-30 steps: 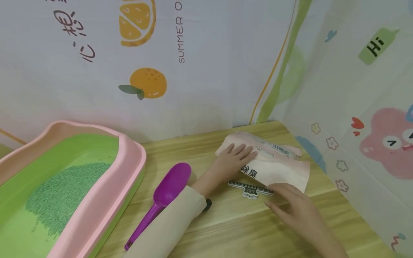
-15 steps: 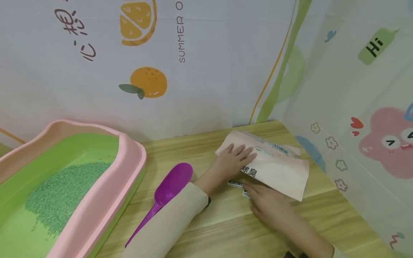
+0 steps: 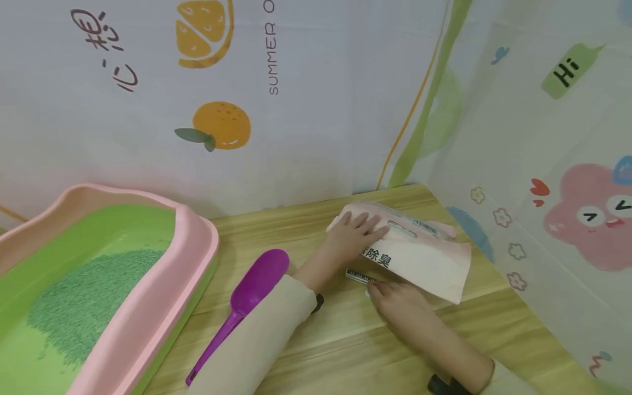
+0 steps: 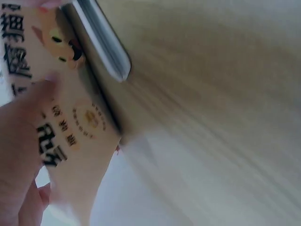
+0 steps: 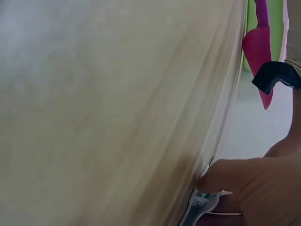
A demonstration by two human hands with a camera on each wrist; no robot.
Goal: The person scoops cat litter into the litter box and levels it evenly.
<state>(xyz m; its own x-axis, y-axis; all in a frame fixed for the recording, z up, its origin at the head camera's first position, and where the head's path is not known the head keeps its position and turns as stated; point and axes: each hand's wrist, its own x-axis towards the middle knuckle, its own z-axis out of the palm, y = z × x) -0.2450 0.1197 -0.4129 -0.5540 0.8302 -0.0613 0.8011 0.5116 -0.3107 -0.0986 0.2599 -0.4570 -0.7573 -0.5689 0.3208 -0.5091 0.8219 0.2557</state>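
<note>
A pale pink bag (image 3: 432,269) with printed characters lies folded over on the wooden table. My left hand (image 3: 351,235) rests on its left part, fingers spread and straight. The left wrist view shows the thumb on the printed side of the bag (image 4: 82,108). Just in front of the bag's near edge lies a ruler-like bag clip (image 3: 359,276). My right hand (image 3: 401,303) pinches the clip's handle and covers most of it in the head view. In the right wrist view, the thumb and fingers close around the clip's metal-sprung handle (image 5: 202,205).
To the left stands a litter box with a pink rim (image 3: 163,269) and green base, holding a heap of green pellets (image 3: 94,302). A purple scoop (image 3: 259,280) lies between it and my left sleeve. Printed cloth (image 3: 306,137) hangs behind and to the right.
My right hand has moved left from the clip's right end onto its handle and now pinches it. The left hand has stayed on the bag. The head view has shifted slightly.
</note>
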